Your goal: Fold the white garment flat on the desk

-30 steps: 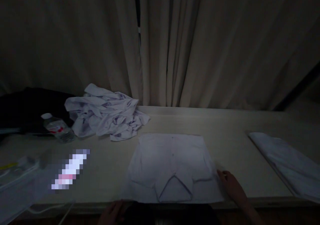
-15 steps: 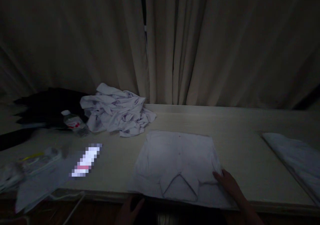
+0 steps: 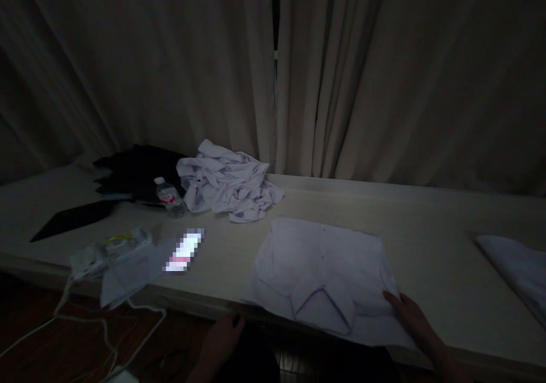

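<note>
A: Lighting very dim, detail poor. Right hand [image 3: 412,317] lies flat on the near right corner of the folded white shirt [image 3: 324,269], fingers [image 3: 394,300] loosely spread, pressing on cloth, gripping nothing that I can see.

B: Left hand?

A: Left hand [image 3: 222,340] sits below the near edge of the desk [image 3: 426,241], in shadow. Fingers curled inward; can't tell if they hold anything. Forearm cut off by the bottom of the frame.

B: Where's the shirt exactly?

A: Collar toward the near edge, its hem side toward the curtain [image 3: 341,76]. Near border slightly overhangs the desk's near edge.

B: Containers?

A: Water bottle [image 3: 169,197], upright, white cap, red label, toward the far left. Fill level not readable. Crumpled white clothes [image 3: 228,181] just beside it on the right, dark fabric pile [image 3: 136,170] behind it.

B: Anything else cut off?

A: Folded white cloth [image 3: 518,266] runs out at the right frame edge. Pixelated patch [image 3: 184,250] hides something left of the shirt. Blurred white bundle with cables [image 3: 111,249] at the near left edge, cords hanging off.

B: Open room?

A: Bare desk between the shirt and the right-hand cloth.
</note>
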A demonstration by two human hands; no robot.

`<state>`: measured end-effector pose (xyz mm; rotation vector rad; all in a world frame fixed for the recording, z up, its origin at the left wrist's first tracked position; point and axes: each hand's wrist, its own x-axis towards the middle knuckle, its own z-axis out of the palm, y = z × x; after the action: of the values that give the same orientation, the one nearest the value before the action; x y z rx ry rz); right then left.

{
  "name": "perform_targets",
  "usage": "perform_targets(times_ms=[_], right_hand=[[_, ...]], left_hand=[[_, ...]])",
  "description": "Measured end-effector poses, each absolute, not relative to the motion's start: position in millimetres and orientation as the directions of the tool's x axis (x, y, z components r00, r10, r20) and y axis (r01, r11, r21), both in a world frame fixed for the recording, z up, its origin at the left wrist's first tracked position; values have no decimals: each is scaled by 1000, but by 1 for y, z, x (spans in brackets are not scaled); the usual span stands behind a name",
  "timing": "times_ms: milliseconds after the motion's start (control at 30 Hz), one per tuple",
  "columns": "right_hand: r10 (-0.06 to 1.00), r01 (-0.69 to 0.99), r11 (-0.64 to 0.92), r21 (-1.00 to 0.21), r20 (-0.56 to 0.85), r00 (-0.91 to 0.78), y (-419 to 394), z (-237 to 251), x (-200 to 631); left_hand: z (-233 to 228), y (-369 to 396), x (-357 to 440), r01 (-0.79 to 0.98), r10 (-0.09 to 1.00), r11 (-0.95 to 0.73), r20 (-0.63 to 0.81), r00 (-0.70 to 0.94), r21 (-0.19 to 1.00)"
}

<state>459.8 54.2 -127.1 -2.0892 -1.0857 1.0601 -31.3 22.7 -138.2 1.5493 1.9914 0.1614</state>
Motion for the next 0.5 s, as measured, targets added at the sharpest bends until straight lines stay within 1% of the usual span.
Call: perform_targets(times_ms=[67,167,267,367,500], right_hand=[[834,387,-545,-744,-438,335,52,-130,461],[829,439,-553,-708,-412,379,49,-135,462],[825,415,-558,-719,-431,365,45,-135,459],[819,383,-566,-730,-443,365,45,-134,458],[820,351,-561,-750,-444,362,45,-136,460]], left_hand=[[-139,26,-33,830,906,329,-398,-143,450],[-146,30,-34,797,890,375,-424,-167,473],[-157,29,-32,740,885,433,-400,-240,514],[-166,29,-28,639,890,456,-341,-304,620],[-168,34,-25,484,900,430,-322,-293,762]])
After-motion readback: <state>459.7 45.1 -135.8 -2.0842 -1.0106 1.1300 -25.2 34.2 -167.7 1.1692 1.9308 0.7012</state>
